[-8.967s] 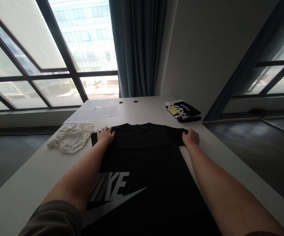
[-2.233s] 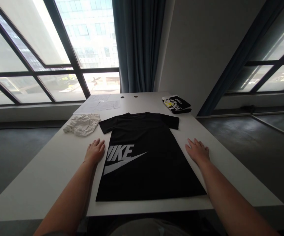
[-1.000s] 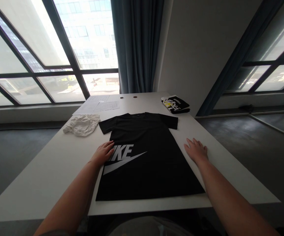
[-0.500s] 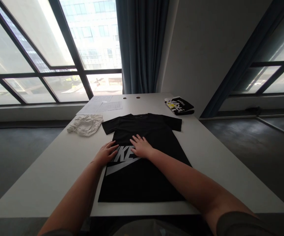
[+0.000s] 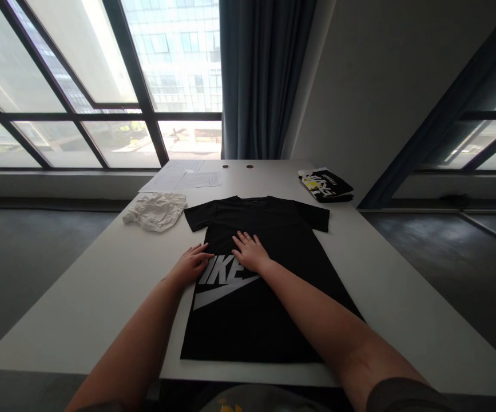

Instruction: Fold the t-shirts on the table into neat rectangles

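Head view. Item: black short-sleeved cotton-look T-shirt with grey NIKE lettering (image 5: pixel 248 329), laid flat on the white rectangular bench (image 5: pixel 80 303), collar towards 12 o'clock. Left hand (image 5: pixel 191 263): at the shirt's 9 o'clock edge, fingers extended over the margin; whether it pinches fabric, cannot tell. Right hand (image 5: pixel 251 252): palm down near shirt centre, fingers spread wide, partly covering the print. From shirt centre: crumpled white cloth (image 5: pixel 155 212), 10 o'clock; printed white paper sheets (image 5: pixel 200 179), 11 o'clock; folded black fabric bundle with white-and-yellow print (image 5: pixel 331 186), 1 o'clock.
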{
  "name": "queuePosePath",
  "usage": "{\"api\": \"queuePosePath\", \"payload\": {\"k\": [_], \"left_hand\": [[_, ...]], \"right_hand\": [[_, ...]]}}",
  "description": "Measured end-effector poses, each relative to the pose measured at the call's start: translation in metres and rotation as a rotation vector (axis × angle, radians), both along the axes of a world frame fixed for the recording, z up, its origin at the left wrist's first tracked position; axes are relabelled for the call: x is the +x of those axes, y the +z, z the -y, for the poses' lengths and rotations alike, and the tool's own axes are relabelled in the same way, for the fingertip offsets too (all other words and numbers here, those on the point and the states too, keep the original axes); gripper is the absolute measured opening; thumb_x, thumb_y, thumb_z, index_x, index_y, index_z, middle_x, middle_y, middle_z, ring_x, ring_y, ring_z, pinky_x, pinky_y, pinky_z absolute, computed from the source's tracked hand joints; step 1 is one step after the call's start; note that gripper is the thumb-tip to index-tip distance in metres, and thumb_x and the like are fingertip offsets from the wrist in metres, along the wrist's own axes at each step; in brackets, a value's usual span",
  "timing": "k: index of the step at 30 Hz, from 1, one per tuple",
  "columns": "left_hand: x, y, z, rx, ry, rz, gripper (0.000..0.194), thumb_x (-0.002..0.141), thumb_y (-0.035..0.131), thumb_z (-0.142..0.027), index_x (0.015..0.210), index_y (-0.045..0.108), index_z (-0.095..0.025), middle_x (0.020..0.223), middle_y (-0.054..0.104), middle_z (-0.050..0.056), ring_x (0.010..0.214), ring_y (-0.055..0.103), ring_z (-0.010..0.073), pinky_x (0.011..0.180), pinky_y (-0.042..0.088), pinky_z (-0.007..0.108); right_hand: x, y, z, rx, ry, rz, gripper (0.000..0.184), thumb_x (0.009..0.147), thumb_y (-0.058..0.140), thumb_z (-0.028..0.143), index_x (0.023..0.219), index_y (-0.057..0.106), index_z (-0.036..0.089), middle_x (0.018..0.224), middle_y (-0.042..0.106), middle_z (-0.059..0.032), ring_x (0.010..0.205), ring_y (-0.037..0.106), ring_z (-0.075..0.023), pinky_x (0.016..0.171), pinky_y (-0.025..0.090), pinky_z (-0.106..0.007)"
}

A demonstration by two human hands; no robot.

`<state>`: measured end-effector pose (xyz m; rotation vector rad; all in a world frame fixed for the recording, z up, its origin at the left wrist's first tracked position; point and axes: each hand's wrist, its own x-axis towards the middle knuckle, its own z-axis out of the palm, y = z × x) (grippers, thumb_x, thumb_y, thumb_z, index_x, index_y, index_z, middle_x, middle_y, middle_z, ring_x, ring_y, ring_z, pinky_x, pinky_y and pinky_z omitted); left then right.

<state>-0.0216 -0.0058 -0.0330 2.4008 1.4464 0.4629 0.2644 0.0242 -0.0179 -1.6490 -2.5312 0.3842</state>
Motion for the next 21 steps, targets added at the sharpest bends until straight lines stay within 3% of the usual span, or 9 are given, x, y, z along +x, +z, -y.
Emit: {"api": "queuePosePath", "payload": {"k": [8,12,16,21], "left_hand": [[-0.004,-0.001,0.001,0.008,-0.022,0.000,0.041,0.096,0.057,-0.049,0.132,0.071,-0.035,0.161,0.047,0.000,0.153,0.036,0.0310,0.127,0.027,0.055],[-0.003,0.001,0.003,0.001,-0.022,-0.009,0.042,0.095,0.058,-0.048,0.134,0.069,-0.036,0.161,0.046,0.000,0.153,0.035,0.0309,0.127,0.026,0.056],[-0.004,0.003,0.003,-0.019,-0.009,-0.033,0.042,0.096,0.058,-0.048,0.135,0.067,-0.037,0.163,0.044,-0.001,0.154,0.033,0.0306,0.128,0.024,0.055],[0.001,0.005,0.003,-0.015,0.018,-0.086,0.039,0.097,0.054,-0.051,0.131,0.068,-0.037,0.163,0.044,-0.001,0.155,0.031,0.0328,0.126,0.025,0.060]], "right_hand": [[0.118,-0.010,-0.041,0.007,-0.452,0.146,0.065,0.106,0.025,0.054,0.165,0.027,0.027,0.174,0.017,-0.0066,0.158,0.017,-0.0305,0.126,0.014,-0.057],[0.168,-0.015,-0.050,0.000,-0.555,0.177,0.066,0.106,0.022,0.056,0.166,0.025,0.028,0.174,0.017,-0.0075,0.158,0.018,-0.0310,0.126,0.015,-0.055],[0.195,-0.023,-0.053,0.005,-0.557,0.187,0.067,0.106,0.023,0.058,0.166,0.026,0.028,0.174,0.017,-0.0088,0.158,0.020,-0.0314,0.127,0.017,-0.049],[0.196,-0.026,-0.051,0.028,-0.580,0.171,0.069,0.105,0.022,0.059,0.166,0.027,0.027,0.173,0.017,-0.0097,0.158,0.019,-0.0310,0.127,0.015,-0.048]]}}
